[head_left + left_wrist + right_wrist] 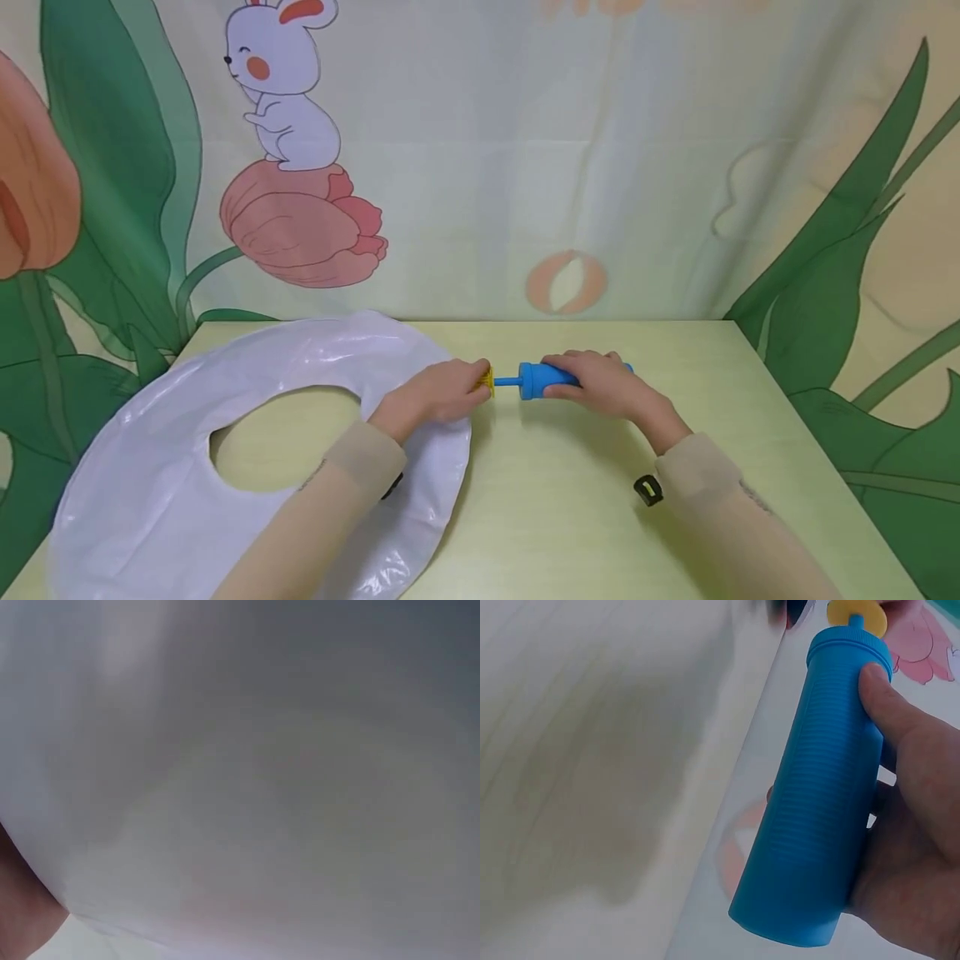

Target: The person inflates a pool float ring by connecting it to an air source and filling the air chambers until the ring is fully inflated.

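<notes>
A blue hand air pump (810, 787) is held level above the table in the head view, its thin rod partly drawn out of the barrel. My right hand (600, 382) grips the barrel, with the thumb near its collar in the right wrist view. At the rod's end, the fingers of my left hand (446, 389) pinch the yellow handle (489, 382). Under my left forearm lies a large white inflatable ring (150, 450), creased and glossy. Blurred white material (240, 787), apparently the ring up close, fills most of the left wrist view.
The pale green table (547, 517) runs back to a printed curtain (480, 167) with a rabbit and tulips. The ring covers the table's left part. A small black clip (648, 490) shows beside the right sleeve.
</notes>
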The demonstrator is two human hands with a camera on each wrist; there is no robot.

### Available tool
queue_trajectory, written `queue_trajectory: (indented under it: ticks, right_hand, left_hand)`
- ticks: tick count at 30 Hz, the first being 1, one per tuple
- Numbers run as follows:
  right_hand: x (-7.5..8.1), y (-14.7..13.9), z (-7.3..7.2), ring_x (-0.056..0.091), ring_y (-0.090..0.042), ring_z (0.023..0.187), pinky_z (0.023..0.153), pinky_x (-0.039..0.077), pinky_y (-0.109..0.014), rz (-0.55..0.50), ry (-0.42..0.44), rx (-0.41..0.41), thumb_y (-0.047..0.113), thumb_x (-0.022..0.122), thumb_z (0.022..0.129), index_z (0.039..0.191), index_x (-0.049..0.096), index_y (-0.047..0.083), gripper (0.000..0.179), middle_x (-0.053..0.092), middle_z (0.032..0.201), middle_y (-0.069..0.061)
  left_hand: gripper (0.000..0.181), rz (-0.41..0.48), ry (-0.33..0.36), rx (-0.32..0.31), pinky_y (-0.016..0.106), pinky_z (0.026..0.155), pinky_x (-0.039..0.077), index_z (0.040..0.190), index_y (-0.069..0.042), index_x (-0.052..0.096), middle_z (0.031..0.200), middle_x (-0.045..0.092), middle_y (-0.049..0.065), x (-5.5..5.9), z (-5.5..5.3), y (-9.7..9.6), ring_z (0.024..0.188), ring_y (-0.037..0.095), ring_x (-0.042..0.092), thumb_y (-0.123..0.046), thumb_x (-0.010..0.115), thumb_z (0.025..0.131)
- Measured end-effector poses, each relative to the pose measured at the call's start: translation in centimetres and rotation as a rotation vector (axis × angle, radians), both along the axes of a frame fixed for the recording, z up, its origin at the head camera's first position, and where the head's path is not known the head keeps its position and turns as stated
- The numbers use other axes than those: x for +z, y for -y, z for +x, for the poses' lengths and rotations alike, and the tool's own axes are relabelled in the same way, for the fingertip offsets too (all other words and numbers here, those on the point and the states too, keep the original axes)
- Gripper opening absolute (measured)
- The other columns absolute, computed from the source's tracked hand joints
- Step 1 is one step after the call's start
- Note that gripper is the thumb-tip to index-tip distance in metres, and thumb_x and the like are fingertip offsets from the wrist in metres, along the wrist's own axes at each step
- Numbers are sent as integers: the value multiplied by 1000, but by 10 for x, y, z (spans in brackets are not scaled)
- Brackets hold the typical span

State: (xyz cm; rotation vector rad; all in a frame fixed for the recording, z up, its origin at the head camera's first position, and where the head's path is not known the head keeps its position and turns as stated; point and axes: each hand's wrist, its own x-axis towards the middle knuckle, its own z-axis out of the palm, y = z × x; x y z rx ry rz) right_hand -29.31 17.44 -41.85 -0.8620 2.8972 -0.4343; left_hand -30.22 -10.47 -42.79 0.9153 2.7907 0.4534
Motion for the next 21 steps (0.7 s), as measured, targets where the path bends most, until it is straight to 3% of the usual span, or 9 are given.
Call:
queue_trajectory:
  ticks: [9, 21]
  right_hand:
    - [-1, 22, 2, 61, -26, 112, 88, 40, -53, -21, 26, -4, 50, 61, 101, 149, 53, 13, 61, 64, 131, -9]
    - [7, -23, 1, 58, -32, 119, 97, 37, -58, -64, 20, -58, 45, 67, 100, 149, 55, 13, 60, 63, 134, -11]
  left_hand:
    - [14, -1, -44, -4, 35, 64, 41, 99, -13, 51, 72, 49, 1, -3, -1, -7, 66, 20, 52, -27, 46, 99]
    - [13, 15, -114, 24, 35, 64, 40, 93, -17, 49, 66, 43, -1, -1, -4, 9, 64, 19, 51, -28, 45, 97]
